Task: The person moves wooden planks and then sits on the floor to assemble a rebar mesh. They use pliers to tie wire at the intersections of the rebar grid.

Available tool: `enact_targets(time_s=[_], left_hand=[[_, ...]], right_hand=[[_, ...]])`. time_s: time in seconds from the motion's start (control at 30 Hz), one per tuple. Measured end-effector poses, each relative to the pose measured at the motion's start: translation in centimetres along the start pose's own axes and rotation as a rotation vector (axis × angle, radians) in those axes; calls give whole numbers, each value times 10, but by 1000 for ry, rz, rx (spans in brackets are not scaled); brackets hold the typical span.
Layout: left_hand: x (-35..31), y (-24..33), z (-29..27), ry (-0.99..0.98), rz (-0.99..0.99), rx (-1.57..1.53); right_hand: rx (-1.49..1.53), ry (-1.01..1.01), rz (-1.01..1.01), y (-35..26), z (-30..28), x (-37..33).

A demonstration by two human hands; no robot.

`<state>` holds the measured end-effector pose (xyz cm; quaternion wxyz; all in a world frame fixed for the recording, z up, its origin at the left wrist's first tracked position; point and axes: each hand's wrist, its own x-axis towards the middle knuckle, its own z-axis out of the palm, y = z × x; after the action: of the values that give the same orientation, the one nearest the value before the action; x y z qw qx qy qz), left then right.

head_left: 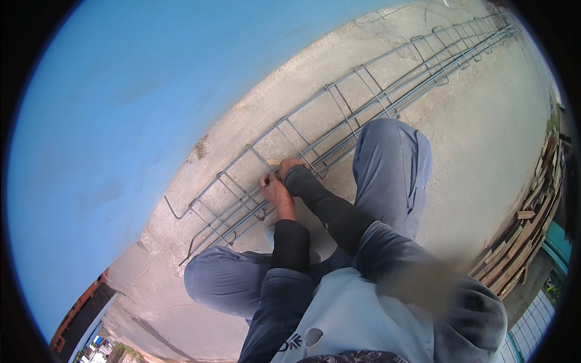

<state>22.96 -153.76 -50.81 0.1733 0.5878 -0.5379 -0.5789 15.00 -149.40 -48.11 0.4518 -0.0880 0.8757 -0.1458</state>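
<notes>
A long steel rebar cage (339, 88), made of straight bars with bent stirrups across them, lies slantwise on the concrete from near left to far right. My left hand (277, 192) is at its near part, fingers bent and pinched together close to a stirrup. Just beyond it, my right hand (292, 166) is closed low against the bars, its fingers partly hidden by the wrist and black sleeve. The two hands almost touch. What either one pinches is too small or too covered to make out.
My bent knees flank the cage's near side. A blue wall (121, 121) rises along the left of the concrete floor (466, 157). Stacked wooden boards (526, 242) lie at the right edge. One bar end (171, 209) sticks out at the cage's near left.
</notes>
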Motion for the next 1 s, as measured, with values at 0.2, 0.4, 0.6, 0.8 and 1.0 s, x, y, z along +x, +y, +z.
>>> enact_targets(time_s=[0.2, 0.4, 0.6, 0.8, 1.0], left_hand=[[3, 21, -4, -112, 57, 91], [19, 35, -26, -166, 22, 104], [24, 50, -17, -108, 170, 681], [38, 14, -62, -122, 406, 696], [34, 9, -48, -198, 462, 704]], right_hand=[[275, 106, -241, 8, 21, 12], [486, 66, -361, 6, 29, 14], [481, 242, -228, 18, 35, 27], [795, 192, -116, -13, 40, 0], [1325, 255, -340, -23, -48, 8]])
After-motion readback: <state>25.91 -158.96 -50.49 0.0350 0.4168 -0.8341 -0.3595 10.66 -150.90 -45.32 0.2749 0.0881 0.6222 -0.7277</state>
